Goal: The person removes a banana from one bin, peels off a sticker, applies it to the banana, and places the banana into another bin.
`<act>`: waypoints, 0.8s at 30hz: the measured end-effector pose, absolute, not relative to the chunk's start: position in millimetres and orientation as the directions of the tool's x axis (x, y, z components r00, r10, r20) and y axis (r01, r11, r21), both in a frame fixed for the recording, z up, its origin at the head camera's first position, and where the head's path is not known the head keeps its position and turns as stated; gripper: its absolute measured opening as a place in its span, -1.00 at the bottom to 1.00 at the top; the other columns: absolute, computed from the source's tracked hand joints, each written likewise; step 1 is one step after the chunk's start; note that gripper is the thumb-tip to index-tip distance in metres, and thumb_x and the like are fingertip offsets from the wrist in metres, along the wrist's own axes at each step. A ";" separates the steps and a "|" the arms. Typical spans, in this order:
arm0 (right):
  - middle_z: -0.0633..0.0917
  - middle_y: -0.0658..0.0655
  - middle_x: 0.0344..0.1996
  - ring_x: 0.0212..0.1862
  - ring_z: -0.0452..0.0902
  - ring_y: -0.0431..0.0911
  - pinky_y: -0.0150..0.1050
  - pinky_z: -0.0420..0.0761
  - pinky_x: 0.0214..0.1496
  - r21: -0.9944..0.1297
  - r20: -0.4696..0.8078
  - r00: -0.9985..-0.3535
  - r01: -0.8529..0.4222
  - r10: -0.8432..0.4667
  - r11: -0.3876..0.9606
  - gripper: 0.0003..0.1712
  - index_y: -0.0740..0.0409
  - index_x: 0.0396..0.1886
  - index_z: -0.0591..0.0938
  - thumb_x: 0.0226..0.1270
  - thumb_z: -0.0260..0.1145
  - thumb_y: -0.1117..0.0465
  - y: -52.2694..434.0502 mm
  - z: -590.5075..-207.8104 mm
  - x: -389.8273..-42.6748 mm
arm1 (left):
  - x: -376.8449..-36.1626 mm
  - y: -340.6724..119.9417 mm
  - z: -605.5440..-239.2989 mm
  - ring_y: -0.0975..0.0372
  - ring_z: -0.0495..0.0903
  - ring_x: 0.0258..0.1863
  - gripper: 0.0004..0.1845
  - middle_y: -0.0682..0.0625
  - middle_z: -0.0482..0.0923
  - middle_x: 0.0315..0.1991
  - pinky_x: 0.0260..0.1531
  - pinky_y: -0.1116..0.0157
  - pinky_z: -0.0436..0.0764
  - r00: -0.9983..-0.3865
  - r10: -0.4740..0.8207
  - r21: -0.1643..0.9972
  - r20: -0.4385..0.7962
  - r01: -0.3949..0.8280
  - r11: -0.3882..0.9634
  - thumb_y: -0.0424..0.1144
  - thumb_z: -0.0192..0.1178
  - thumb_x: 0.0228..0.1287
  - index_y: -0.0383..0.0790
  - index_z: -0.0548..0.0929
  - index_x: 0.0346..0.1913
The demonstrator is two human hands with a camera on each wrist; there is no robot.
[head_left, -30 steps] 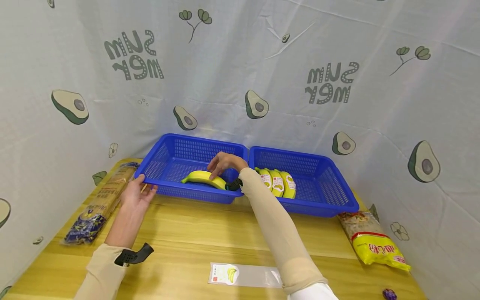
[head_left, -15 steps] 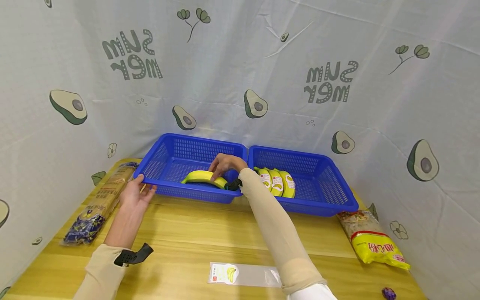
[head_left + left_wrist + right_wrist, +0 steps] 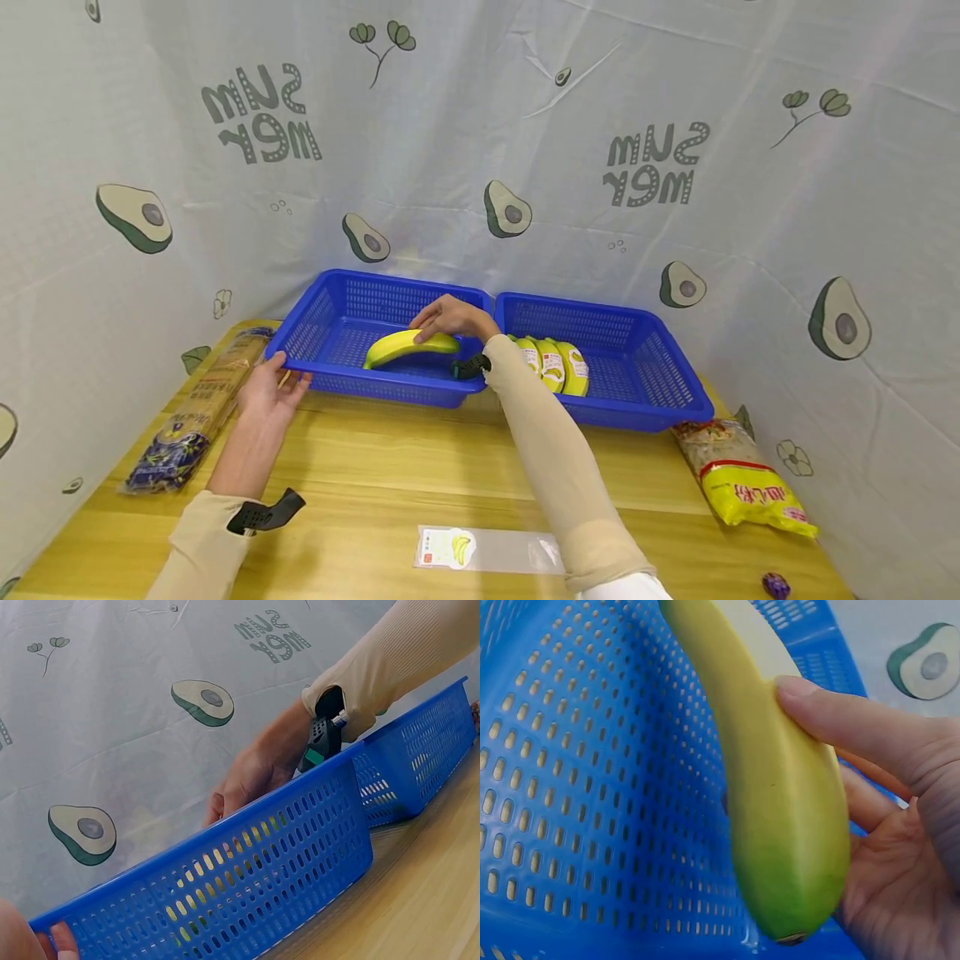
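My right hand point(image 3: 455, 317) pinches a yellow banana point(image 3: 393, 346) with green ends, inside the left blue plastic basket point(image 3: 378, 385). In the right wrist view the thumb point(image 3: 802, 694) presses one side of the banana point(image 3: 784, 802), while the other fingers go behind it, partly hidden. The banana lies crosswise, held up from the basket floor. At the basket's front left corner my left hand point(image 3: 264, 402) holds the rim, the thumb on top and the fingers against the outer wall. Through the holes of the basket wall point(image 3: 300, 877), bits of yellow show in the left wrist view.
A second blue basket point(image 3: 645, 414), side by side with the first, contains several labelled bananas point(image 3: 551, 367). On the wooden table point(image 3: 360, 475) lie a noodle pack point(image 3: 198, 400), a clear sleeve with a banana label point(image 3: 487, 550), a yellow-ended food bag point(image 3: 746, 483) and a small purple item point(image 3: 776, 585).
My right hand has lifted the banana slightly from the basket floor, and its right end has come up. My left hand stays at the rim.
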State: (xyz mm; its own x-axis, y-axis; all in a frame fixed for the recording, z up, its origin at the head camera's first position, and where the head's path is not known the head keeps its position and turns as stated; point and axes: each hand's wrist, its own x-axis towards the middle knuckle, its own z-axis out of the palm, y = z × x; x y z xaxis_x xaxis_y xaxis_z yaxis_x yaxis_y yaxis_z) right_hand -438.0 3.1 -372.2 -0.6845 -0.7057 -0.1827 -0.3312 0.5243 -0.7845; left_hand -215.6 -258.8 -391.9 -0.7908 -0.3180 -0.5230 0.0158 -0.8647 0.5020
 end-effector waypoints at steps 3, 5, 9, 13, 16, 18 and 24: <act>0.83 0.19 0.07 0.03 0.78 -0.03 -0.23 0.75 0.00 -0.801 -0.149 -0.692 -0.334 -0.706 0.496 -0.61 0.24 0.17 0.80 0.39 0.57 0.27 6.7 -370.5 -438.2 | -215.4 -258.6 -393.2 0.26 0.47 0.09 -0.50 0.11 0.43 0.19 -0.24 0.31 0.72 -0.786 -0.314 0.482 -0.533 0.023 -0.876 -0.23 0.08 0.70 0.12 0.35 0.56; 0.85 0.18 0.02 -0.06 0.79 -0.05 -0.28 0.74 -0.11 -0.812 -0.134 -0.696 -0.331 -0.705 0.481 -0.62 0.23 0.17 0.81 0.40 0.57 0.25 7.6 -368.3 -437.9 | -215.3 -259.0 -393.8 0.25 0.46 0.09 -0.55 0.11 0.44 0.19 -0.25 0.29 0.72 -0.781 -0.314 0.469 -0.539 0.032 -0.883 -0.23 0.08 0.69 0.11 0.39 0.51; 0.87 0.17 -0.05 -0.20 0.77 -0.07 -0.30 0.70 -0.22 -0.826 -0.104 -0.700 -0.335 -0.706 0.453 -0.62 0.22 0.17 0.81 0.41 0.56 0.24 7.7 -362.5 -436.0 | -215.1 -260.1 -394.1 0.25 0.47 0.04 -0.63 0.09 0.47 0.11 -0.26 0.29 0.72 -0.778 -0.317 0.461 -0.542 0.040 -0.886 -0.24 0.11 0.68 0.10 0.45 0.41; 0.87 0.15 -0.04 -0.20 0.77 -0.08 -0.30 0.70 -0.20 -0.828 -0.083 -0.695 -0.351 -0.714 0.438 -0.61 0.20 0.20 0.80 0.44 0.54 0.22 8.1 -355.7 -432.1 | -215.3 -262.1 -394.2 0.25 0.47 0.01 -0.66 0.09 0.48 0.05 -0.29 0.28 0.71 -0.774 -0.312 0.453 -0.551 0.037 -0.891 -0.24 0.13 0.67 0.10 0.47 0.36; 0.86 0.17 0.01 -0.15 0.77 -0.07 -0.29 0.71 -0.16 -0.825 -0.070 -0.693 -0.365 -0.718 0.432 -0.59 0.21 0.24 0.78 0.46 0.53 0.21 9.8 -350.8 -428.8 | -216.0 -263.4 -394.5 0.25 0.45 0.06 -0.59 0.11 0.44 0.09 -0.29 0.28 0.72 -0.775 -0.306 0.452 -0.552 0.030 -0.892 -0.24 0.12 0.67 0.14 0.44 0.44; 0.84 0.18 0.07 -0.10 0.77 -0.06 -0.29 0.71 -0.12 -0.823 -0.063 -0.690 -0.373 -0.722 0.428 -0.56 0.24 0.28 0.74 0.48 0.51 0.21 11.8 -348.0 -427.1 | -216.6 -263.4 -394.5 0.25 0.43 0.10 -0.54 0.12 0.41 0.12 -0.29 0.28 0.72 -0.777 -0.304 0.456 -0.552 0.024 -0.890 -0.23 0.11 0.67 0.17 0.40 0.50; 0.83 0.20 0.09 -0.06 0.78 -0.06 -0.29 0.72 -0.09 -0.824 -0.038 -0.687 -0.389 -0.726 0.411 -0.56 0.25 0.30 0.73 0.51 0.49 0.23 20.4 -339.7 -422.5 | -217.2 -264.6 -394.9 0.25 0.43 0.09 -0.56 0.12 0.43 0.07 -0.28 0.27 0.72 -0.779 -0.288 0.431 -0.556 0.026 -0.902 -0.24 0.14 0.66 0.18 0.43 0.45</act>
